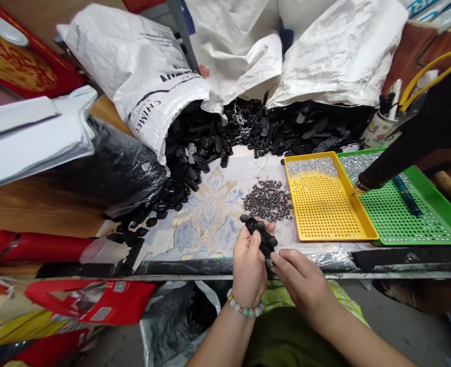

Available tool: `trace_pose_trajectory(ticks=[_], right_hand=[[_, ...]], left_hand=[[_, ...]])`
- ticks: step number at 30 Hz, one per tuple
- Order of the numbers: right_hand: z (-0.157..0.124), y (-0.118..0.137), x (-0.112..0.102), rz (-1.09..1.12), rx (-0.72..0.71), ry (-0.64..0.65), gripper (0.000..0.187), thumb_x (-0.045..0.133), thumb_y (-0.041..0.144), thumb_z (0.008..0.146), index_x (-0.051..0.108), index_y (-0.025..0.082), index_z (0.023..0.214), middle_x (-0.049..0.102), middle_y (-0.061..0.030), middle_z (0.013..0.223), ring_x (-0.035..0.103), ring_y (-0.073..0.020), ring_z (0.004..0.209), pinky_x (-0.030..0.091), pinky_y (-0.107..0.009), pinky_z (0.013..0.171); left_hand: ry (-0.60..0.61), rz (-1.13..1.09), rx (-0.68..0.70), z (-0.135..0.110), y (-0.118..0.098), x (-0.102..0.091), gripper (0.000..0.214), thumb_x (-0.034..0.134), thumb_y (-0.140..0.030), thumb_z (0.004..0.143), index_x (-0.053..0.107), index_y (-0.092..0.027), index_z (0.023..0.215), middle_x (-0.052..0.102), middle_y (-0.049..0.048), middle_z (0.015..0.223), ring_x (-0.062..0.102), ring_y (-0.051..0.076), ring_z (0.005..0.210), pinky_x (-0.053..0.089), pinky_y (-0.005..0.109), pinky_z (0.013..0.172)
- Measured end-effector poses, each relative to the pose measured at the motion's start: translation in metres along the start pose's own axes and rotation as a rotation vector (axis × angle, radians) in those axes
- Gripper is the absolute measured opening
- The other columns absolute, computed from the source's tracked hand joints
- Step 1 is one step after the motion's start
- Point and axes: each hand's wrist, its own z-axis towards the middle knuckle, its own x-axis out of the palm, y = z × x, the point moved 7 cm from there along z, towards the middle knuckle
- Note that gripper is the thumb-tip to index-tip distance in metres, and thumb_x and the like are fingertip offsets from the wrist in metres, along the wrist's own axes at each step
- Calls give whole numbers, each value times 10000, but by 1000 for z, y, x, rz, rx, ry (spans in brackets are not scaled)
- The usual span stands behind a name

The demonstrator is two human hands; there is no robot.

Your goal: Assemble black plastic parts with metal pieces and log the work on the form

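Observation:
A black plastic part (262,235) with several rounded knobs is held over the front edge of the table. My left hand (248,255), with a bead bracelet at the wrist, is closed around it, thumb on top. The fingertips of my right hand (300,278) pinch its near end; whether they hold a separate small piece there I cannot tell. Just beyond my hands lies a heap of tiny dark metal-looking pieces (268,200).
Black plastic parts (206,148) spill from white sacks (149,76) at the back. To the right are a yellow perforated tray (325,204) and a green one (397,214) with small silvery pieces. A dark screwdriver-like tool (394,148) reaches over them. A red cylinder (34,247) lies left.

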Motion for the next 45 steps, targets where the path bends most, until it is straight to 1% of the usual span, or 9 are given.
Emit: trace_pose_trajectory(ticks=[9,14,17,20,24,31,37,40,45], right_hand=[[10,8,9,30,21,40,289,381,165,902,544,191,1139,582,-77,814,553,-161,717,497,-272,631],[11,5,16,22,48,219,230,376,179,906,592,182,984,579,-69,789,553,-153,691,483,-259,611],[23,9,13,95,9,350,232,392,189,901,601,195,1001,609,-60,796,584,-153,696,490,-257,620],[63,3,-10,117,-48,321,210,447,224,887,611,219,1018,649,-39,825,613,-151,739,498,-263,673],[152,-41,-33,-336,131,78,209,446,228,880,640,175,940,652,-67,923,602,-186,865,453,-312,801],[286,-77,73,-627,141,287,189,465,211,876,622,136,949,611,-98,995,578,-189,924,450,-314,782],[293,-58,120,-694,25,444,174,485,241,877,601,151,971,585,-74,1059,561,-166,936,455,-298,789],[277,-64,96,-729,16,471,189,494,193,850,604,202,1003,595,-52,1035,569,-132,890,430,-205,747],[277,-125,1,-942,241,283,266,376,149,873,563,106,1057,558,-165,1023,542,-236,941,420,-304,725]], left_hand=[[1,120,-43,-6,2,-7,178,480,-271,861,507,-198,1021,637,41,926,607,157,887,452,290,800],[181,235,-59,-7,6,-10,195,487,-221,859,486,-203,1052,610,51,974,586,169,945,432,317,858],[140,178,-17,0,-1,-25,189,480,-210,861,480,-200,1051,590,32,916,583,144,886,434,299,838],[2,54,62,13,-11,-51,128,492,-221,854,485,-191,978,550,4,858,574,117,797,448,273,781],[-31,93,124,26,-11,-72,151,499,-264,858,481,-192,989,560,12,864,591,134,813,452,283,783],[-25,174,118,32,-3,-80,206,441,-324,886,433,-206,1055,617,59,987,612,168,902,444,316,830],[-46,192,73,33,-7,-81,197,453,-344,874,439,-196,1003,631,44,863,619,176,848,440,296,764],[-17,198,49,32,-6,-81,217,443,-370,878,436,-200,1012,628,41,866,617,178,875,426,303,805],[-18,154,23,32,-8,-79,290,496,-407,845,449,-205,1048,623,74,984,619,199,898,441,318,805]])
